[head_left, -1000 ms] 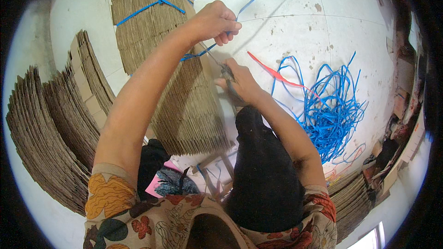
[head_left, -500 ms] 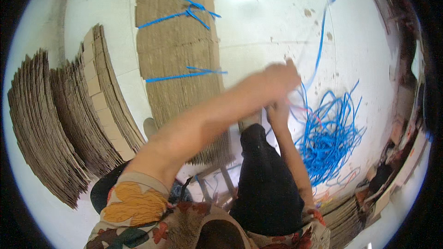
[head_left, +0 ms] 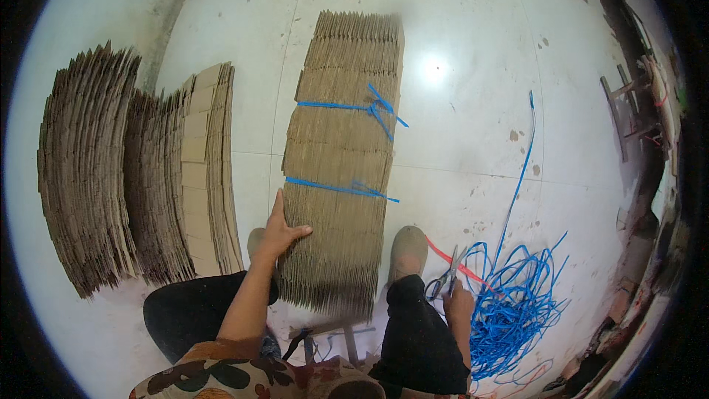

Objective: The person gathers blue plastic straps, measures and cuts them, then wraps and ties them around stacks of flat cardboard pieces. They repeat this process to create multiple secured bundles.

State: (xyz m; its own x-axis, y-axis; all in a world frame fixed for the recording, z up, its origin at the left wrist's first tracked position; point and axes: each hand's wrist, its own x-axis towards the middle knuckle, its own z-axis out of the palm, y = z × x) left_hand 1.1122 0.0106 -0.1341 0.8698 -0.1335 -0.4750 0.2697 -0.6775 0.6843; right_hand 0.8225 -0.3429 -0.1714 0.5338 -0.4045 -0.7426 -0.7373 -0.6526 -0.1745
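Note:
A long bundle of folded cardboard sheets [head_left: 336, 144] lies between my feet, with two blue plastic straps around it, the farther strap [head_left: 332, 106] and the nearer strap [head_left: 325, 187]. Both straps have loose tied ends toward the right side. My left hand [head_left: 277, 236] rests at the bundle's left edge below the nearer strap, thumb and forefinger spread. Beside my right knee, my right hand [head_left: 459, 309] is closed on a pair of scissors [head_left: 452, 275], blades pointing away from me. A red strip [head_left: 473, 275] passes beside the blades.
Right of my right hand lies a tangled heap of blue strapping [head_left: 517, 310], one strand [head_left: 526, 159] running far across the floor. Curved stacks of cardboard [head_left: 85, 170] stand at left. A wooden frame [head_left: 620, 114] is at far right; a small stool [head_left: 332, 341] is below me.
My left hand has moved from beside my right hand, across to the bundle's left edge. The scissors now show in my right hand. The view has shifted, showing the bundle's far end.

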